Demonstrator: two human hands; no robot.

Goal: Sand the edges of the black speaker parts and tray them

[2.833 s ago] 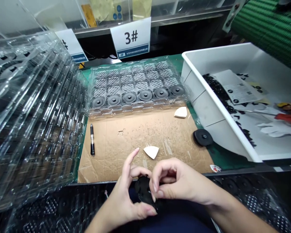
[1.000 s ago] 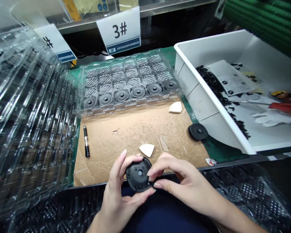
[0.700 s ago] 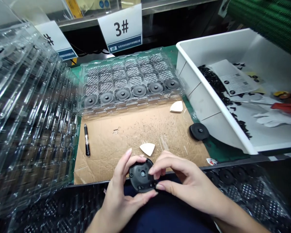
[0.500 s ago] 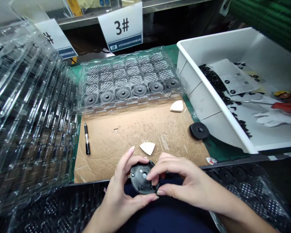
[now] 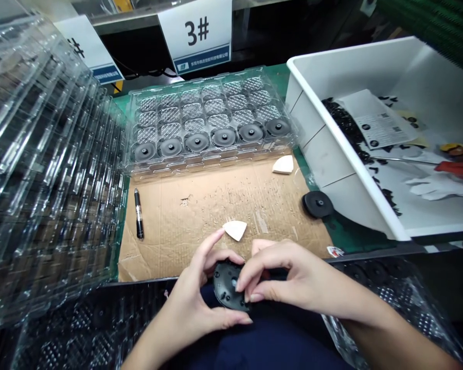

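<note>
Held piece: we see a black plastic disc [image 5: 227, 285] held between both hands just above the lap, at the near edge of the cardboard, its face turned up and tilted, with a central hole and small holes around it.
Left grip: we see the left hand [image 5: 195, 303] cupping the disc's left and lower rim, partly closed, with the index finger lifted and pointing toward a white triangular piece [image 5: 235, 229], near but not touching it.
Right grip: we see the right hand [image 5: 289, 275] pinching the disc's right side, with the fingertips [image 5: 241, 282] on its face and the thumb below the rim.
Work area: we find a cardboard sheet [image 5: 185, 231] lying on a green mat [image 5: 341, 231] on the surface, with a black-and-silver pen [image 5: 139, 213] at its left side and a second white triangular piece [image 5: 283, 164] at its far right corner.
Nearby disc: we note a second black disc [image 5: 317, 204] lying flat on the green mat, just beside the bin's wall.
Trays: we see a transparent tray [image 5: 200, 167] beyond the cardboard, with six black discs seated along its near row, and a tall stack of transparent trays [image 5: 50, 154] on the left.
Bin: we see a white plastic bin [image 5: 332, 154] on the right, holding black scraps [image 5: 345, 126], a printed sheet [image 5: 378, 123], a white glove [image 5: 440, 187] and a red-handled screwdriver [image 5: 457, 169].
Sign: we read "3#" on a white card [image 5: 195, 31] behind the tray.
</note>
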